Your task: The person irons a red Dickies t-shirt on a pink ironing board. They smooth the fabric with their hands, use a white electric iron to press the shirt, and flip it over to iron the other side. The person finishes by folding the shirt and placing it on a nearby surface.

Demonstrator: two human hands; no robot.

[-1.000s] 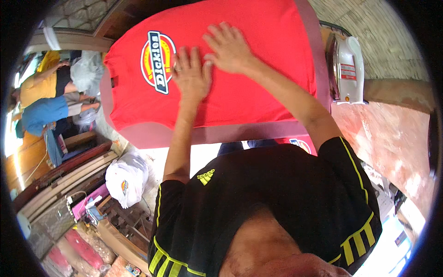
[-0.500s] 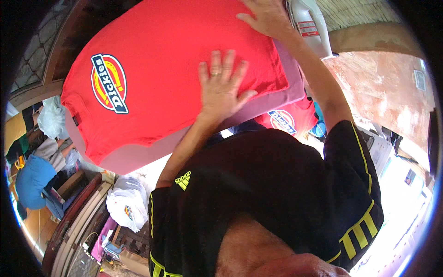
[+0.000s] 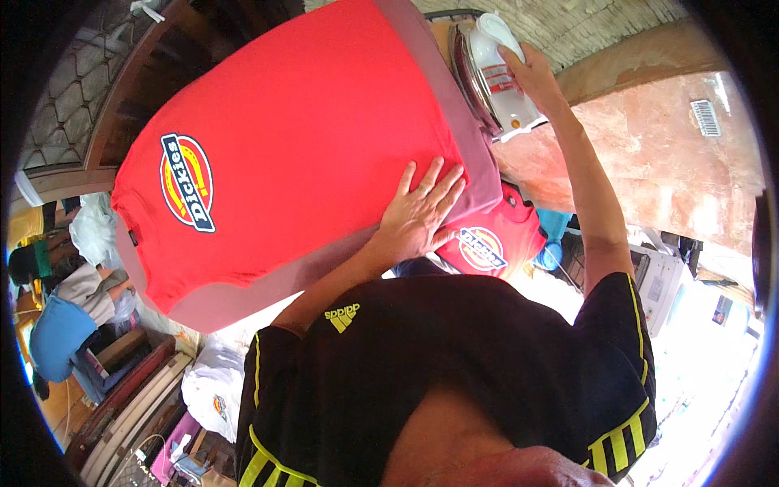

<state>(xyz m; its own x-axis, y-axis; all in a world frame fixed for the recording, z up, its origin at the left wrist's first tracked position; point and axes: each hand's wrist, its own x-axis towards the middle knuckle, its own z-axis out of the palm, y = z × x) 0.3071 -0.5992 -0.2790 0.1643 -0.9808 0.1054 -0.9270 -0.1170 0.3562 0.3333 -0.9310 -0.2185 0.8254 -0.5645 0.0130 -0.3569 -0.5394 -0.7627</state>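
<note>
A red T-shirt (image 3: 308,122) with a round printed emblem lies spread on a mauve padded ironing board (image 3: 235,300). My left hand (image 3: 420,207) rests flat on the shirt near its hem, fingers stretched out. Beyond the board's right end stands a white clothes iron (image 3: 495,81) with a shiny metal soleplate, tilted up on a rest. My right hand (image 3: 531,77) has its fingers wrapped round the iron's handle.
A second red shirt (image 3: 495,239) with a similar print sits beside the board, in front of me. White bundled fabric (image 3: 215,394) lies at the lower left, near stacked frames. A rough pinkish wall (image 3: 649,154) rises on the right.
My right hand has left the shirt and taken hold of the iron's handle. My left hand has slid right, toward the shirt's hem. The shirt looks smoother along that end.
</note>
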